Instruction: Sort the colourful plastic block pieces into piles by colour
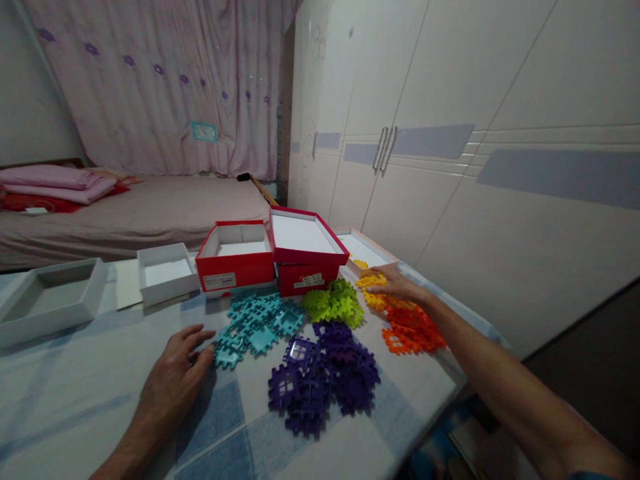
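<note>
My left hand lies on the tablecloth with its fingers loosely bent and apart, holding nothing. Its fingertips are beside a pile of teal interlocking plastic tiles. Stretched out to the right, my right hand has thumb and fingers on a yellow interlocking tile at the yellow pile. Orange tiles lie just below that wrist, partly hidden by the forearm. Lime green tiles sit between the teal and yellow ones. Nearest me is a heap of dark purple tiles, some with window-like grids.
Behind the tiles stand an open red box and a red lid on another red box. White trays stand to the left. A shallow pale tray lies behind my right hand, near the wardrobe.
</note>
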### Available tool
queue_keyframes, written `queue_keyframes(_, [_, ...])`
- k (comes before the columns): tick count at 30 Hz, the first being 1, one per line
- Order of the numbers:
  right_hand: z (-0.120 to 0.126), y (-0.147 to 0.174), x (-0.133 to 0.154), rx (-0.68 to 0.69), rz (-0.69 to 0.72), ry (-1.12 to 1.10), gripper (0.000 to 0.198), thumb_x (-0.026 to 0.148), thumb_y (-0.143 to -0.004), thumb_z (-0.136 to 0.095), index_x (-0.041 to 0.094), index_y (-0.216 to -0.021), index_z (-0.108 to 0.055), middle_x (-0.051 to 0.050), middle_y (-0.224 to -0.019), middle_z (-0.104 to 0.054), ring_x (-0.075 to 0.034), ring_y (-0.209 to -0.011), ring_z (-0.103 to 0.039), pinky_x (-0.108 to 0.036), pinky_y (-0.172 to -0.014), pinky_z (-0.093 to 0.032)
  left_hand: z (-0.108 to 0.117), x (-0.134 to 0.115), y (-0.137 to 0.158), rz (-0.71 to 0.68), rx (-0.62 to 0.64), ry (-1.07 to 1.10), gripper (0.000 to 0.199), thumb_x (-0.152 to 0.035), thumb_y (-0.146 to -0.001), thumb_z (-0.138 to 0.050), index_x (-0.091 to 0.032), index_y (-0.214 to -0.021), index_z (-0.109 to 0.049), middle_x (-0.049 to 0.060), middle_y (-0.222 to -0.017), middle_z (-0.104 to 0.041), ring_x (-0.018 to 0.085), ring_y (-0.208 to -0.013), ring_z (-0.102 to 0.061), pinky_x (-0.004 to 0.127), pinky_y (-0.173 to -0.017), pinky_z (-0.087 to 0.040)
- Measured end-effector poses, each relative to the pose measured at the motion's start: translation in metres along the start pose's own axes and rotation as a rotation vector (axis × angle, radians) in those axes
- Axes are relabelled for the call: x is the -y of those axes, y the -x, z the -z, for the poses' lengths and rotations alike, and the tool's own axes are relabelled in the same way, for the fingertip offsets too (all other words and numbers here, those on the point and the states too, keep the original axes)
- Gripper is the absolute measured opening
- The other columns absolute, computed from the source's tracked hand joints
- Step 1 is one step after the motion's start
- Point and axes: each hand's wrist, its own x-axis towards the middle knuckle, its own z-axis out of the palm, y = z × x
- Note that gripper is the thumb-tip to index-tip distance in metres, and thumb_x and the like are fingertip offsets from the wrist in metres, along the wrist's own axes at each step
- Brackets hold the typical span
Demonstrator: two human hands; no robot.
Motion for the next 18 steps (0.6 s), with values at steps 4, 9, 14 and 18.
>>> queue_keyframes(4, [-0.013, 0.005, -0.003, 0.135, 0.07, 0.146, 0.082, 0.048, -0.062, -0.077, 0.02, -0.135, -0.051, -0.012, -0.139, -0.051, -0.033, -0.129, -0.045, -0.045, -0.106, -0.035, 0.0, 0.0, 0.0, 0.007, 0.002, 0.001, 0.051, -0.055, -0.075, -0.045, -0.017, -0.099, -0.07, 0.013, -0.127, -0.055, 0.026, -0.095, -0.066, 0.042, -0.088, -0.055])
queue_keyframes(9, [-0.018, 0.001, 0.006, 0.198, -0.012, 0.271, 0.083, 0.045, -0.067, -0.071, 0.018, -0.141, -0.045, -0.016, -0.142, -0.048, -0.036, -0.127, -0.045, -0.047, -0.103, -0.037, -0.001, 0.001, -0.001, -0.012, -0.006, -0.007, 0.049, -0.055, -0.075, -0.046, -0.019, -0.097, -0.07, 0.011, -0.126, -0.056, 0.025, -0.095, -0.066, 0.041, -0.088, -0.056])
queue_keyframes(14, [-0.019, 0.005, 0.018, 0.133, 0.129, 0.397, 0.057, 0.039, -0.073, -0.065, 0.021, -0.127, -0.059, -0.013, -0.124, -0.061, -0.032, -0.11, -0.057, -0.041, -0.091, -0.044, -0.001, -0.002, 0.0, -0.013, 0.0, -0.018, 0.048, -0.055, -0.075, -0.046, -0.019, -0.097, -0.07, 0.012, -0.126, -0.056, 0.025, -0.094, -0.067, 0.041, -0.089, -0.055])
queue_keyframes(18, [-0.02, 0.007, 0.019, 0.037, 0.233, 0.41, 0.035, 0.034, -0.08, -0.06, 0.019, -0.11, -0.067, -0.011, -0.113, -0.064, -0.025, -0.102, -0.06, -0.031, -0.084, -0.046, 0.0, -0.004, 0.0, -0.007, 0.0, -0.034, 0.047, -0.054, -0.076, -0.046, -0.02, -0.096, -0.07, 0.011, -0.126, -0.057, 0.023, -0.087, -0.067, 0.04, -0.085, -0.056])
